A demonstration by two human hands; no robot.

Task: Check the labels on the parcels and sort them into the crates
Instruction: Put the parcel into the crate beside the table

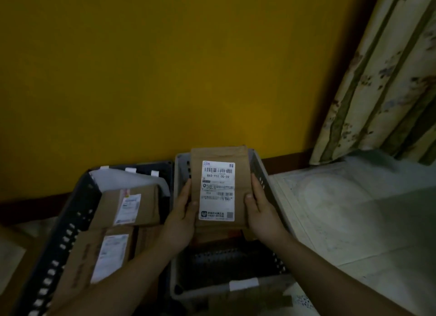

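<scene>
A flat brown parcel with a white shipping label facing me is held upright over the grey crate. My left hand grips its left edge, thumb on the front. My right hand grips its right edge the same way. To the left stands a black crate holding a brown labelled box, a second labelled box nearer me and a white bag at the back. More brown parcels lie in the grey crate under the held one, partly hidden.
A yellow wall rises right behind the crates. A patterned curtain hangs at the right over pale tiled floor. Brown cardboard shows at the bottom edge in front of the grey crate.
</scene>
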